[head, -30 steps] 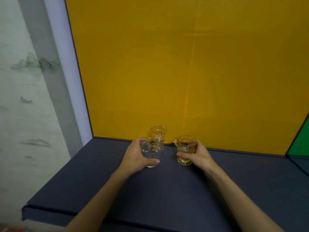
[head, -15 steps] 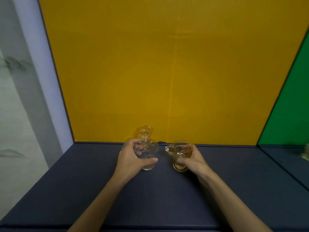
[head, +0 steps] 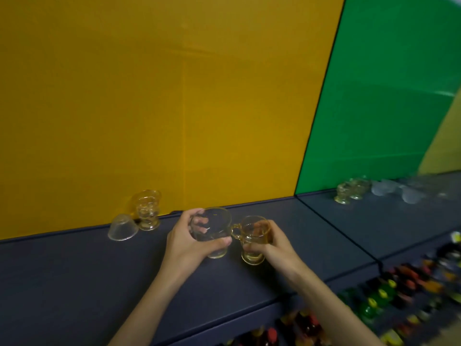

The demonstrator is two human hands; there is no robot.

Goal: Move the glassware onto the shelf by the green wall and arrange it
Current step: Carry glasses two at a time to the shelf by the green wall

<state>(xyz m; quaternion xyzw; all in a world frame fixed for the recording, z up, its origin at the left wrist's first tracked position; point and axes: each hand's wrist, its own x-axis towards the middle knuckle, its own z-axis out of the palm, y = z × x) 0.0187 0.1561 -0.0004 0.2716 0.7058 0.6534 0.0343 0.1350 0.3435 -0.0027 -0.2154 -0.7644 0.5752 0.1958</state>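
My left hand (head: 185, 242) grips a clear glass cup (head: 214, 227), lifted above the dark shelf (head: 74, 278). My right hand (head: 270, 243) holds an amber handled glass cup (head: 252, 237) beside it, and the two cups nearly touch. Left behind by the yellow wall are a stack of amber glasses (head: 147, 209) and a small clear bowl (head: 122, 227) lying upside down. Over by the green wall (head: 379, 103), on the right shelf section (head: 349, 221), stand amber glasses (head: 349, 193) and several frosted clear pieces (head: 394, 192).
The yellow wall (head: 149, 96) backs the shelf on the left. Below the shelf's front edge at the lower right are rows of coloured bottles (head: 379, 298). A seam (head: 334, 228) divides the two shelf sections.
The view has swung right, bringing the green wall and its glassware into sight. Both hands have lifted their cups and carried them rightward, away from the stacked amber glasses.
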